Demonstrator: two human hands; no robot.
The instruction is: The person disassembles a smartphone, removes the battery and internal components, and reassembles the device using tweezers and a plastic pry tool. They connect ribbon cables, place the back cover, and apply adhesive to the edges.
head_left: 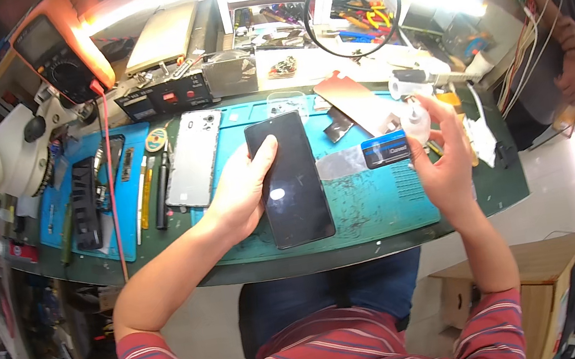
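My left hand (247,186) grips a black smartphone (293,194) by its left edge, thumb across the dark glass, over the mat. At the phone's right edge lies the thin, wide metal blade of a pry tool (386,150) with a blue and black handle; whether the tip is inside the seam cannot be made out. My right hand (446,162) curls its thumb and fingers around a small translucent bottle (415,122) with a narrow tip. The tool's handle end meets my right thumb; whether the thumb presses on it is unclear.
Left of the phone lies a silver phone back (195,156), then a black screwdriver (164,191) and phone parts on a blue mat (56,216). An orange multimeter (61,54) and microscope (5,153) stand far left. A copper-coloured sheet (352,98) lies behind the pry tool. Another person's arm (571,59) shows at right.
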